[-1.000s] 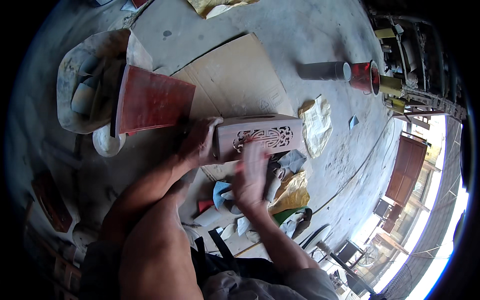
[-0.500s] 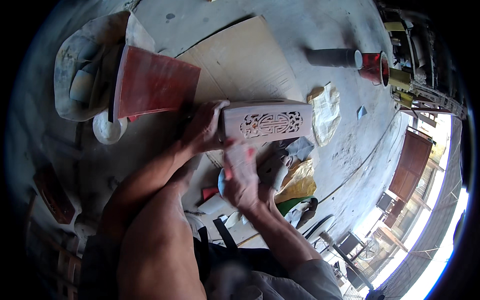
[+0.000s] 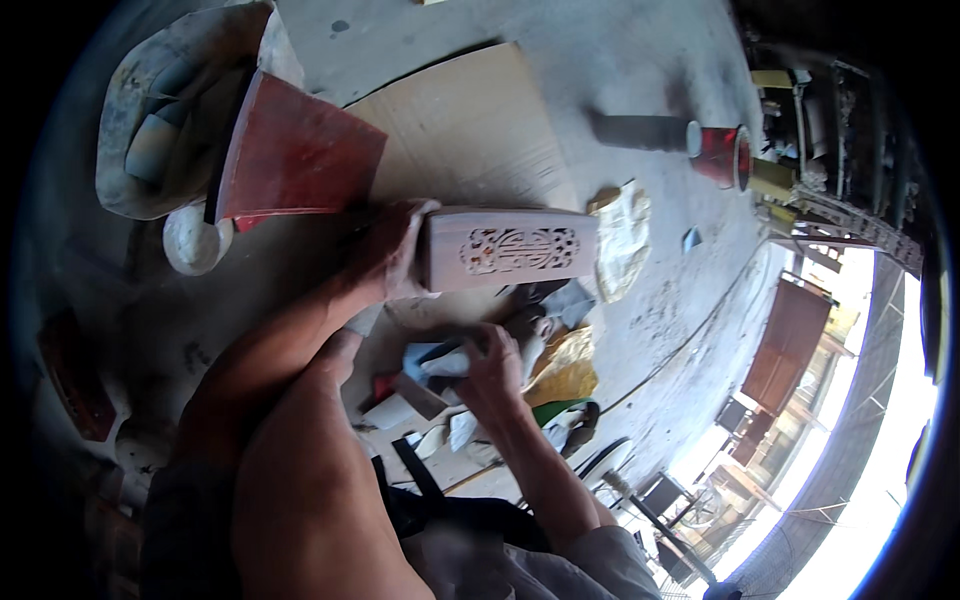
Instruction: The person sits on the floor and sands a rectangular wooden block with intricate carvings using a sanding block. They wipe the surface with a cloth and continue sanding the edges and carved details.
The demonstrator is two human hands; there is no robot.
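A pale wooden box (image 3: 510,277) with a carved openwork panel on its side is held up in front of me. My left hand (image 3: 405,255) grips its left end, with the fingers partly hidden by the box. Lower down, my right hand (image 3: 493,372) is off the box, above a heap of scraps. Its fingers are somewhat blurred and look loosely bent and apart, with nothing plainly held. A whitish-blue crumpled piece (image 3: 445,362) lies beside that hand, near a folded brown and white piece (image 3: 420,395).
A flattened cardboard sheet (image 3: 470,120) lies beyond the box. At left stand a dark red tapered piece (image 3: 305,150) and a sack (image 3: 120,180). Yellowish crumpled sheets (image 3: 570,365) and a cream one (image 3: 622,240) lie right. Farther off is a red bucket (image 3: 722,158).
My right hand has drawn away from the box's lower left edge, down to the scraps. My left hand still holds the box. The whole view has shifted slightly.
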